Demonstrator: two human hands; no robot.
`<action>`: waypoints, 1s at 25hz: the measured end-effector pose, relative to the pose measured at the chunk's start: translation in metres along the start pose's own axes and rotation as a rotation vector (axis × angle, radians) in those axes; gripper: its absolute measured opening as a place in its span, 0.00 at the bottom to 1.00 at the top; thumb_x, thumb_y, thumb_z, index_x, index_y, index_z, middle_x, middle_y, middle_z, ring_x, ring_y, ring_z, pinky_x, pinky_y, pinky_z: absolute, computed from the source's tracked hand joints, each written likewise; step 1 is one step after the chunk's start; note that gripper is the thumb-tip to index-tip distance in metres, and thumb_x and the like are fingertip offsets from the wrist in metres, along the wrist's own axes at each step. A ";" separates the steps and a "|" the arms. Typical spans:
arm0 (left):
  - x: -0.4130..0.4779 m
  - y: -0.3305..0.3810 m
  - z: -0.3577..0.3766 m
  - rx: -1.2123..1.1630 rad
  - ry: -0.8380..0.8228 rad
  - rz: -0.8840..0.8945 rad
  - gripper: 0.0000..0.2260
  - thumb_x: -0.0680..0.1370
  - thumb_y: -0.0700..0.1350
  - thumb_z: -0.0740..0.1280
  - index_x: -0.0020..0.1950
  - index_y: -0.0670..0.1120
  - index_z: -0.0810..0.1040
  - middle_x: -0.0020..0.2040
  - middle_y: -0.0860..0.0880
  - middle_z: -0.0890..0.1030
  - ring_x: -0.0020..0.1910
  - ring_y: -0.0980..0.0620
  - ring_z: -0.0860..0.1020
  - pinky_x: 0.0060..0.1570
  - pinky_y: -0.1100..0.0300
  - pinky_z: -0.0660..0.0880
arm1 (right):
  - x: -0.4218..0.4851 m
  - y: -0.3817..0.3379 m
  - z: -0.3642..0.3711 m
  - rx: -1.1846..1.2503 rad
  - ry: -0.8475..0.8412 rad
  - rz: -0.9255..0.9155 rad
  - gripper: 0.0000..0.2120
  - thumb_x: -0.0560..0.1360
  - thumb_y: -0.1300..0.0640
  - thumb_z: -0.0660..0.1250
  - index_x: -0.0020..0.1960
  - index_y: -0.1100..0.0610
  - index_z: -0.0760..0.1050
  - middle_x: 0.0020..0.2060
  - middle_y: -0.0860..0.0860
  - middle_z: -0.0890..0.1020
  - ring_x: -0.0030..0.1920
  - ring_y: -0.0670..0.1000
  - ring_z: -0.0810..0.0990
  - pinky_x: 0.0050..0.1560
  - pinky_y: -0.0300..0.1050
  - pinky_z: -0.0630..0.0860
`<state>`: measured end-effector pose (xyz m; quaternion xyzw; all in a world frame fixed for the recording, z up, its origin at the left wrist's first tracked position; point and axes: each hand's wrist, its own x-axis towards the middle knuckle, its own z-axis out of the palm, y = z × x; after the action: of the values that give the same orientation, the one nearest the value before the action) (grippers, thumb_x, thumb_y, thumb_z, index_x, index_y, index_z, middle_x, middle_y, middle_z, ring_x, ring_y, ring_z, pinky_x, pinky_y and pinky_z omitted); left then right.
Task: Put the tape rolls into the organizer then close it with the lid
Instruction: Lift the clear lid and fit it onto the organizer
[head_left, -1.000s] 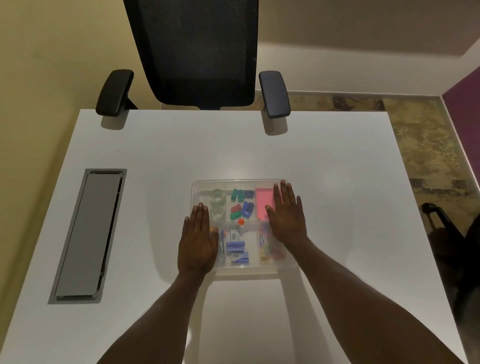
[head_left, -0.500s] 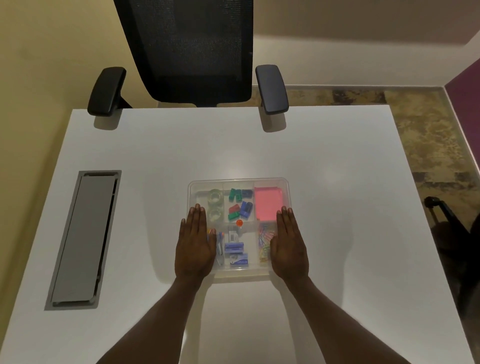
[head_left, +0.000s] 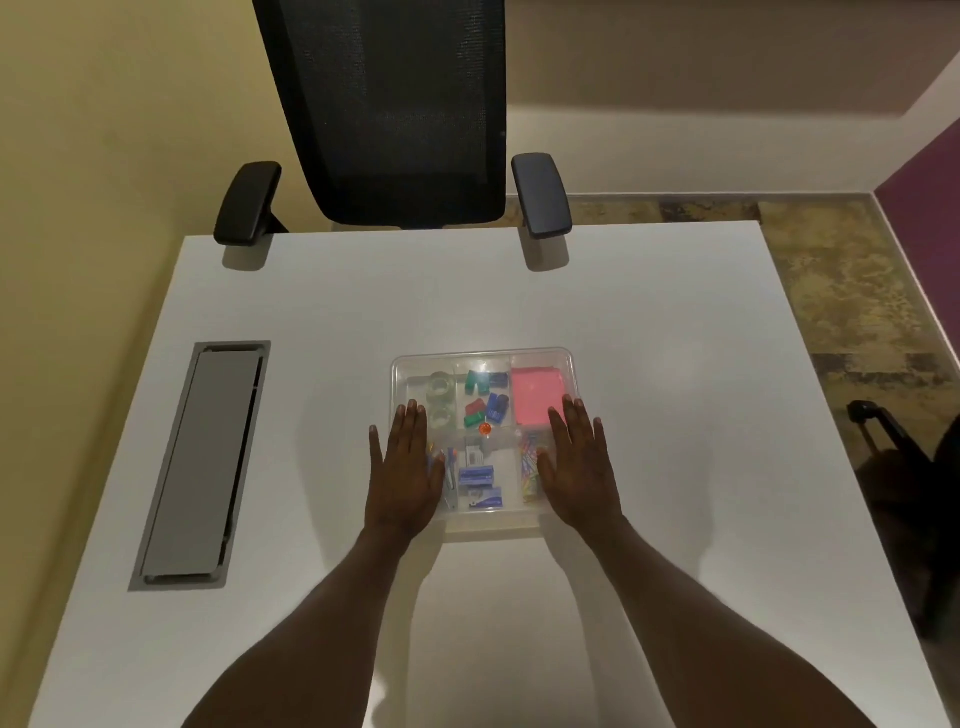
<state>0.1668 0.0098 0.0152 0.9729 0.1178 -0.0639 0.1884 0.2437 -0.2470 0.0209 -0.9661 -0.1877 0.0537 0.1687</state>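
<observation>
A clear plastic organizer (head_left: 483, 354) with a transparent lid on top sits mid-table. Two clear tape rolls (head_left: 440, 400) lie in its far-left compartment, seen through the lid. Other compartments hold coloured clips, a pink notepad (head_left: 536, 392), blue staple boxes and paper clips. My left hand (head_left: 402, 470) lies flat, fingers apart, on the lid's near-left edge. My right hand (head_left: 579, 467) lies flat on the near-right edge. Neither hand holds anything.
The white table (head_left: 675, 415) has a grey cable hatch (head_left: 202, 460) set into its left side. A black office chair (head_left: 400, 114) stands at the far edge. A dark object (head_left: 893, 467) sits on the floor to the right.
My right hand slid back from the lid's far-right area over the pink notepad to the near-right edge. My left hand stayed on the near-left edge.
</observation>
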 end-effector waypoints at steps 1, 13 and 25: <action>-0.005 0.005 -0.002 0.000 -0.008 0.013 0.31 0.87 0.56 0.53 0.85 0.45 0.47 0.86 0.49 0.48 0.85 0.50 0.44 0.83 0.41 0.41 | -0.003 -0.004 -0.004 -0.003 0.007 -0.014 0.30 0.83 0.49 0.62 0.81 0.60 0.60 0.82 0.57 0.58 0.83 0.57 0.53 0.82 0.60 0.53; -0.066 0.053 -0.004 0.119 -0.173 0.148 0.41 0.80 0.66 0.59 0.85 0.53 0.43 0.84 0.46 0.36 0.82 0.42 0.32 0.82 0.38 0.38 | -0.067 -0.074 -0.001 -0.007 -0.195 -0.098 0.37 0.80 0.37 0.63 0.82 0.52 0.56 0.83 0.53 0.52 0.83 0.57 0.49 0.82 0.61 0.49; -0.069 0.043 0.000 0.213 -0.264 0.025 0.34 0.85 0.55 0.60 0.84 0.59 0.42 0.85 0.45 0.37 0.83 0.38 0.36 0.83 0.38 0.44 | -0.079 -0.085 -0.003 -0.008 -0.033 -0.078 0.31 0.65 0.61 0.84 0.67 0.56 0.81 0.67 0.61 0.80 0.67 0.66 0.79 0.64 0.68 0.77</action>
<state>0.1109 -0.0430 0.0418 0.9719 0.0724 -0.2010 0.0986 0.1423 -0.2038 0.0563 -0.9577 -0.2283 0.0623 0.1637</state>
